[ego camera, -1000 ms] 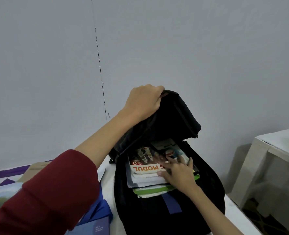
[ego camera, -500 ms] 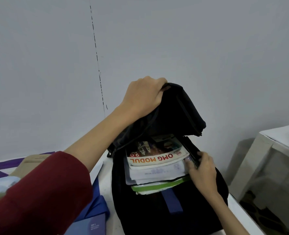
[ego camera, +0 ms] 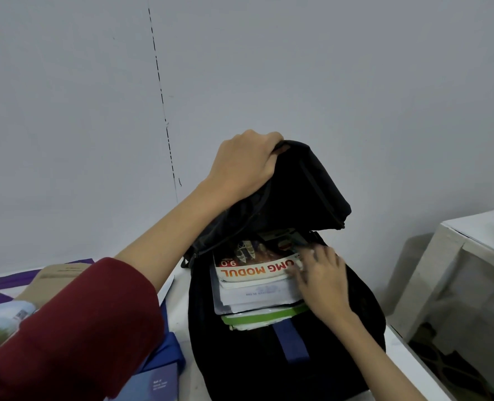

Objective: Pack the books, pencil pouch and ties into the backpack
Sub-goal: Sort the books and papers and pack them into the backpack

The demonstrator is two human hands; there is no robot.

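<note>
Two hands at work on one black backpack [ego camera: 283, 357], standing upright on the white table [ego camera: 407, 369] with its mouth gaping toward us. Up top, the left hand [ego camera: 247, 163] has its fingers curled tight over the top flap [ego camera: 306, 183], hauling it up and back to hold the opening wide. Down in the mouth sits a stack of books [ego camera: 254, 290] — the red-and-white "OMG MODUL" cover on top, white pages under it, a green-edged one lowest — packed in but standing proud of the rim. The right hand [ego camera: 321, 282] lies on the stack's right corner, fingers spread and blurred; whether it pinches anything I can't tell. So the books look nearly home, being seated. Off to the left on the table, more books [ego camera: 51, 280] and a blue fabric piece [ego camera: 164, 351] — possibly a tie — wait their turn; no pouch that I can pick out. Next up, by my read: push the stack down evenly, then reach left for what remains.
</note>
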